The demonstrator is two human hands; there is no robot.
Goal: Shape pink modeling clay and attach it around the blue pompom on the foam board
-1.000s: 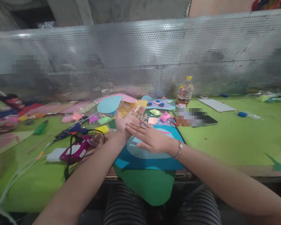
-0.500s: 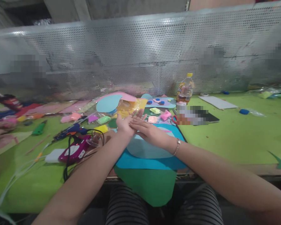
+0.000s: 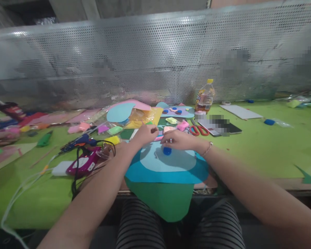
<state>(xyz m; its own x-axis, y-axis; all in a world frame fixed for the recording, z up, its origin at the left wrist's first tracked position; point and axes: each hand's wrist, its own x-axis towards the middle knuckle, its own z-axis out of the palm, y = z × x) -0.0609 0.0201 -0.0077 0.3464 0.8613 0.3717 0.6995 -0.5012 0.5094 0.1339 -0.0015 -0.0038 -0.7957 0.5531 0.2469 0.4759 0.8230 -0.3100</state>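
My left hand [image 3: 147, 135] has its fingers curled together above the stacked coloured paper; whatever is between the fingertips is hidden. Opposite it, a little apart, my right hand [image 3: 180, 140] is closed with fingers bent down, and I cannot make out what is in it. Just below the right fingers a round blue lump [image 3: 167, 151], like modelling clay, shows against the light blue paper shape [image 3: 168, 164]. That shape lies on a darker blue sheet [image 3: 168, 177], with a green sheet [image 3: 163, 200] hanging over the table edge. A pink strip shows between the hands.
Red-handled scissors [image 3: 199, 130] and a phone-like dark slab [image 3: 234, 128] lie to the right, a bottle [image 3: 205, 97] behind. On the left are a glue gun [image 3: 79, 141], a purple power strip [image 3: 85, 165] and cables. Clay packets [image 3: 115, 130] lie beyond; another person's hand [image 3: 1, 138] is far left.
My hands were pressed flat together, palm to palm; now they are separated with fingers curled. The blue lump now shows beneath my right hand, and the scissors are more fully visible.
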